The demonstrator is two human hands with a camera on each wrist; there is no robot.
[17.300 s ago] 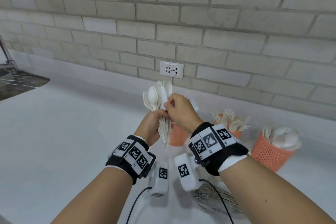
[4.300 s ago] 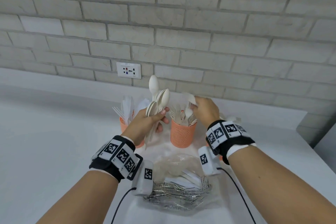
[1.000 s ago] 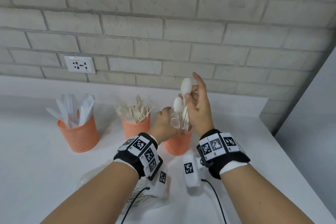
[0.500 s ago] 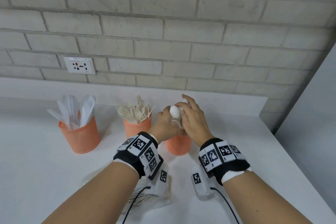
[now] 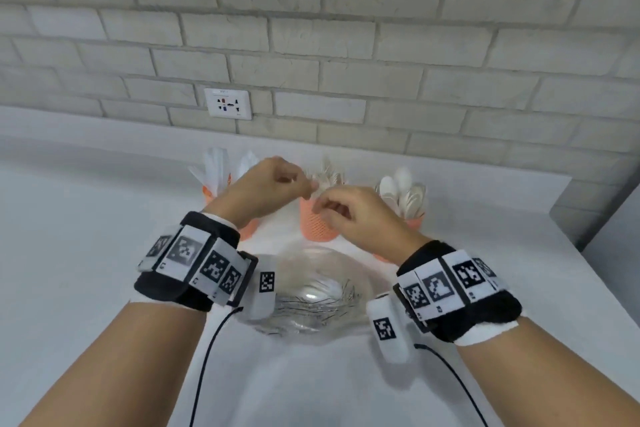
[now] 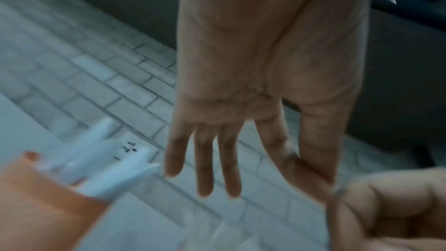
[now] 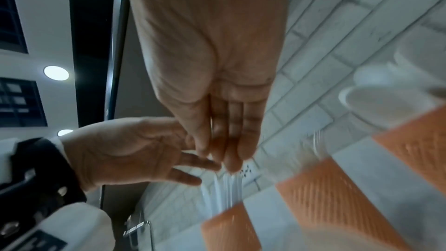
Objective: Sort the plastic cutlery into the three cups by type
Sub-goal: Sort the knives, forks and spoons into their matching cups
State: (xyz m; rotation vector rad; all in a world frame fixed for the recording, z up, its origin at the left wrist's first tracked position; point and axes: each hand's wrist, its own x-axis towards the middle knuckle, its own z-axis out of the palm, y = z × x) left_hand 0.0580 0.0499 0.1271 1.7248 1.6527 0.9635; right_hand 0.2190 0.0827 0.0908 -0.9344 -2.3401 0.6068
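Three orange mesh cups stand in a row by the wall. The left cup (image 5: pixel 250 229) holds white knives (image 5: pixel 214 168) and is mostly hidden behind my left wrist. The middle cup (image 5: pixel 317 224) holds forks (image 5: pixel 330 174). The right cup (image 5: pixel 415 217) holds spoons (image 5: pixel 401 189). My left hand (image 5: pixel 304 184) and right hand (image 5: pixel 325 208) hover close together in front of the middle cup, and both hold nothing. In the wrist views the left fingers (image 6: pixel 205 161) and the right fingers (image 7: pixel 229 140) hang relaxed over the knife cup (image 6: pixel 36 201) and the spoons (image 7: pixel 386 87).
A crumpled clear plastic bag (image 5: pixel 311 298) lies on the white counter (image 5: pixel 86 253) between my wrists. A wall socket (image 5: pixel 227 103) sits in the brick wall behind the cups. The counter ends at a corner on the right (image 5: pixel 568 204).
Half a second ago both hands held the last spoons over the right cup. The spoons now stand in that cup and both hands have drawn back to the left, empty.
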